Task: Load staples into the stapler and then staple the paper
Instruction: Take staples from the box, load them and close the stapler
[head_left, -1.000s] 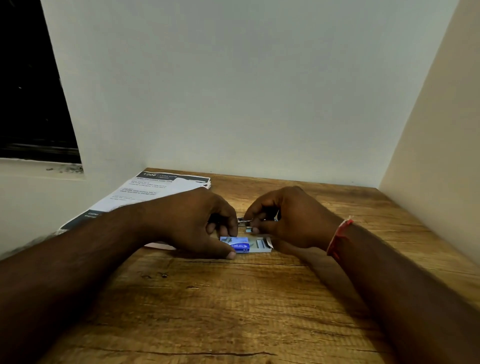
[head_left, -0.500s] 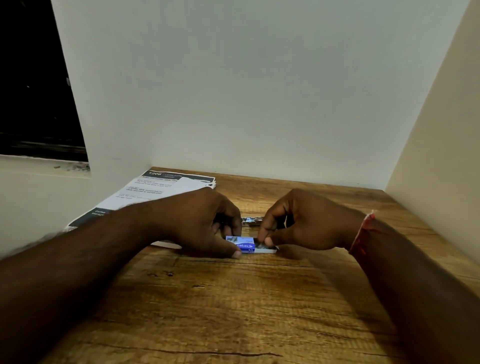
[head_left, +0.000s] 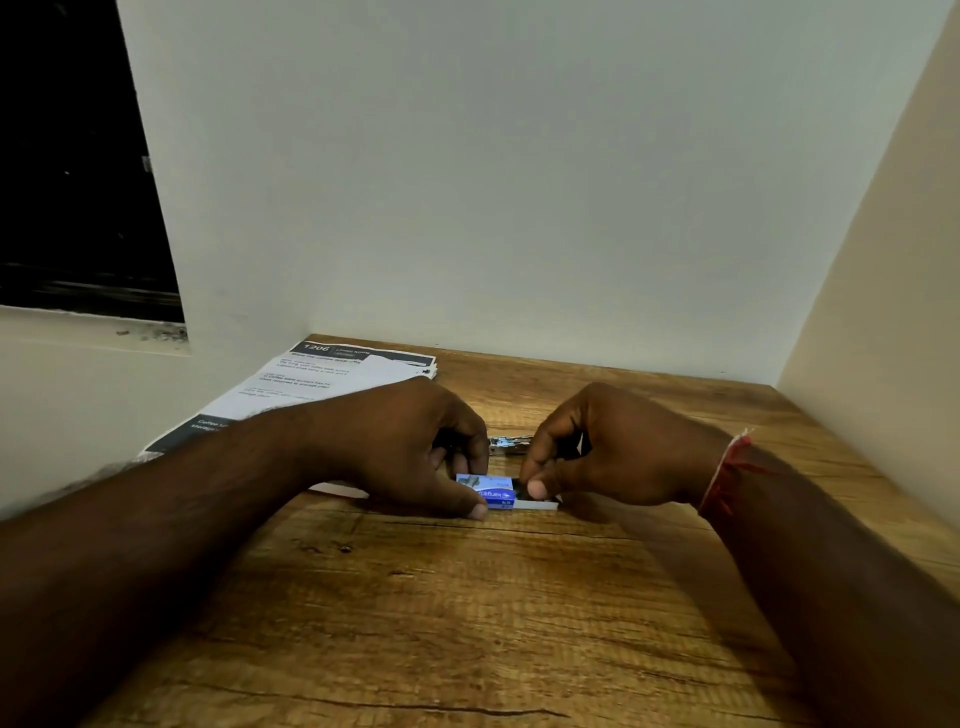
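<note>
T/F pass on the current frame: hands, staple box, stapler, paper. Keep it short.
1. The left hand holds the blue staple box on the table. True.
2. The box's inner tray is slid out toward the right hand, which pinches it. True.
3. The paper lies right of both hands. False: the paper stack lies rear left, by the wall.
4. The right wrist is bare. False: a red thread circles it.
5. The stapler lies nearer the camera than the box. False: the stapler lies behind it.

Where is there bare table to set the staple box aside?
Bare wood lies on the near table between the two forearms, and in the far right corner, between the right hand and the side wall. Crowded: the gap between it and the left hand, holding staple box and stapler; paper stack fills the far left.
</note>
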